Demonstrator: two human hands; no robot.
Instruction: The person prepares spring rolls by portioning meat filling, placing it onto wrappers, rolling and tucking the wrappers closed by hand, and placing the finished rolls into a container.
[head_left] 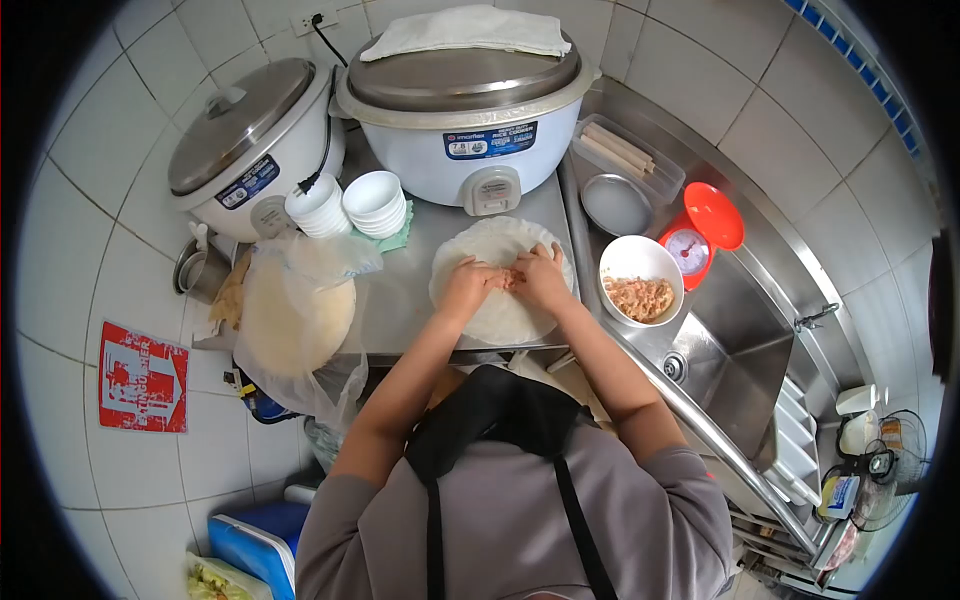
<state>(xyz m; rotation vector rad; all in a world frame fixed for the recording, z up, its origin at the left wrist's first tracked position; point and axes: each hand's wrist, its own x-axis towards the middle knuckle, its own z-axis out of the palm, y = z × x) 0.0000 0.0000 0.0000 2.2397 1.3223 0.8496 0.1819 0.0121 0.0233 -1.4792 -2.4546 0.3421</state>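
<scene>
A round, pale, translucent wrapper sheet point(490, 322) lies on the metal counter in front of me. A small strip of pinkish minced meat point(507, 279) rests near its middle. My left hand point(474, 284) has its fingers closed on the left end of the meat. My right hand point(543, 278) curls over the other end, fingertips bent down onto it. Part of the meat is hidden beneath the fingers. Just right of the sheet, a white bowl point(640, 255) contains more minced meat point(640, 298). To the left, a stack of round wrapper sheets point(290, 312) sits in a clear plastic bag.
Two large rice cookers point(460, 110) point(240, 150) stand at the back. Stacked small white bowls point(374, 200) are beside them. On the right are a red kitchen scale point(690, 248), a round metal dish point(616, 205), a plastic tray with pale rolls point(655, 175), and a sink point(745, 340).
</scene>
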